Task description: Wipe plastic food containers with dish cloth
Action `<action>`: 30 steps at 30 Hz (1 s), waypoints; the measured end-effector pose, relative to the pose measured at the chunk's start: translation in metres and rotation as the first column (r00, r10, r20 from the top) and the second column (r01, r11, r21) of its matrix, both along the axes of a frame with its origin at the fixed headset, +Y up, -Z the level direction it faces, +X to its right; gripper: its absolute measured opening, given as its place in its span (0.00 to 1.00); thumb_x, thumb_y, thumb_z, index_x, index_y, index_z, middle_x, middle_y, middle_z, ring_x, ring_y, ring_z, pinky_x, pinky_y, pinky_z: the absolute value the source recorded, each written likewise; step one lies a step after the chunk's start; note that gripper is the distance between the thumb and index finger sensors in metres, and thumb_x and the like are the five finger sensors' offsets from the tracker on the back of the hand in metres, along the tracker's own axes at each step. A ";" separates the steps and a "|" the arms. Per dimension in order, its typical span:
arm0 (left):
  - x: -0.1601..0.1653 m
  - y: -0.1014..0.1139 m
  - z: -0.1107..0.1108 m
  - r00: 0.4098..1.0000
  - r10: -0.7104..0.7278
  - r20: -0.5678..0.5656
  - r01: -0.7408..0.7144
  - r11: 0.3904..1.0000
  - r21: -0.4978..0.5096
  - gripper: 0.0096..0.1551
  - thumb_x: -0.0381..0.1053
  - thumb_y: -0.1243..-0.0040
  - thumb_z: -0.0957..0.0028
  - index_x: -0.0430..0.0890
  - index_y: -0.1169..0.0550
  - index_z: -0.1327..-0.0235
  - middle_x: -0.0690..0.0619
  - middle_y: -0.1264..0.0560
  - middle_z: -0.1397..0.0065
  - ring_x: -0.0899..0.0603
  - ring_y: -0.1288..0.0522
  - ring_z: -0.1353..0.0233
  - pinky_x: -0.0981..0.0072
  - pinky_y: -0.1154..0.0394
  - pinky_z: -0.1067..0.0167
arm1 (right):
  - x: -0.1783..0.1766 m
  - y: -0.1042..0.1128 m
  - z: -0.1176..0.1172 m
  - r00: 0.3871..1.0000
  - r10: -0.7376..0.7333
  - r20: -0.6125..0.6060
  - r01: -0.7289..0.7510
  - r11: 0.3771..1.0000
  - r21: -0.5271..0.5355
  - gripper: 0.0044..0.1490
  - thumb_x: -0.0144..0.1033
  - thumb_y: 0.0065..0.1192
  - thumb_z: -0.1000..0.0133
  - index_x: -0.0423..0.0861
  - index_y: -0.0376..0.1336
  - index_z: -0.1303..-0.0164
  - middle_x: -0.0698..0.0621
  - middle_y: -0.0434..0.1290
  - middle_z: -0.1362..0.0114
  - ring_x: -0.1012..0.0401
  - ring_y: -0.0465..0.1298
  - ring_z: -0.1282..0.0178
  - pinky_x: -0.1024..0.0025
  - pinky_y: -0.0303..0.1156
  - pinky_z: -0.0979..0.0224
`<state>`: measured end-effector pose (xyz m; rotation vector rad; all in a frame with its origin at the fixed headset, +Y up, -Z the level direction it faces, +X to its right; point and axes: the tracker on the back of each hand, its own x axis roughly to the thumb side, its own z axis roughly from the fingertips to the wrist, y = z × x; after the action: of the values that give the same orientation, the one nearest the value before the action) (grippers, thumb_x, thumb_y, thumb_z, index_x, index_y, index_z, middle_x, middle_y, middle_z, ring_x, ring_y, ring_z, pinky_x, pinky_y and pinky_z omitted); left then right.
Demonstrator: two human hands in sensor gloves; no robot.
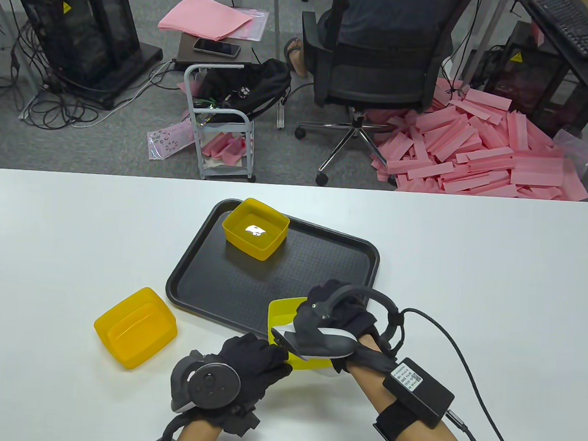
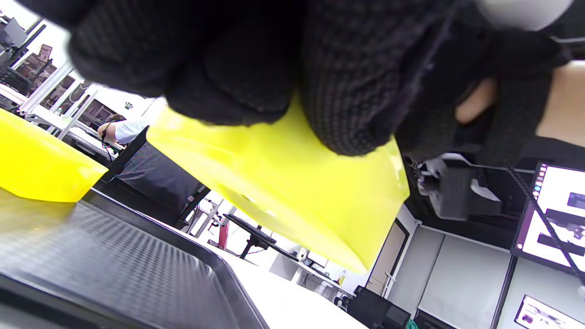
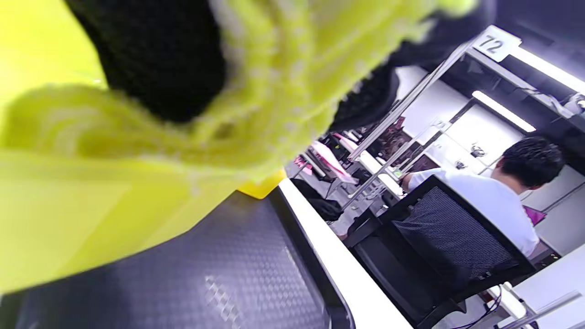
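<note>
This is an office or lab workroom. Beyond the white table [image 1: 470, 271] a man sits in a mesh office chair [image 1: 379, 51] on grey carpet, among black equipment racks [image 1: 81, 28], tangled cables, a keyboard [image 1: 570, 23], a monitor [image 2: 555, 214] and heaps of pink foam strips [image 1: 482, 147].

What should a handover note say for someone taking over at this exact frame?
Left hand holds the near container at the tray's near edge.
Right hand is in that container, fingers on the cloth; its grip is mostly hidden.
Second container sits upright at the tray's far corner.
Third container lies on the table, left of the tray.
Done: cannot tell which are wiped.
Left: finish this one, then check the others.
</note>
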<state>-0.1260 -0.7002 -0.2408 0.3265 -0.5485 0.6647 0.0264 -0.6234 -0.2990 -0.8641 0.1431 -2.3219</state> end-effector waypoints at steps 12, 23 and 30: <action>0.006 0.000 0.006 0.999 0.024 -0.022 -0.024 0.999 0.029 0.19 0.60 0.26 0.59 0.54 0.09 0.59 0.48 0.13 0.67 0.41 0.16 0.64 0.50 0.19 0.64 | 0.002 0.003 -0.003 0.981 0.104 0.161 -0.042 0.937 -0.348 0.26 0.44 0.79 0.52 0.68 0.71 0.43 0.60 0.78 0.33 0.54 0.81 0.48 0.68 0.81 0.56; 0.012 0.000 0.009 0.998 0.050 0.023 -0.050 0.999 0.013 0.19 0.60 0.27 0.59 0.54 0.10 0.60 0.49 0.12 0.68 0.42 0.16 0.65 0.50 0.19 0.65 | 0.005 0.003 -0.009 0.931 -0.036 0.363 0.268 0.741 -0.615 0.29 0.45 0.71 0.46 0.57 0.65 0.34 0.55 0.80 0.36 0.56 0.83 0.55 0.72 0.81 0.64; 0.012 -0.003 0.008 0.997 0.079 0.018 -0.079 0.997 -0.014 0.21 0.60 0.26 0.58 0.49 0.10 0.60 0.48 0.13 0.69 0.41 0.16 0.66 0.50 0.19 0.65 | 0.007 0.001 -0.016 0.884 -0.195 0.426 0.432 0.690 -0.581 0.30 0.47 0.71 0.46 0.54 0.65 0.33 0.53 0.81 0.39 0.56 0.84 0.59 0.72 0.81 0.67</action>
<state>-0.1140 -0.7030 -0.2331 0.3308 -0.5504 0.7480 0.0335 -0.6225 -0.3150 -0.7838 -0.8029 -2.8659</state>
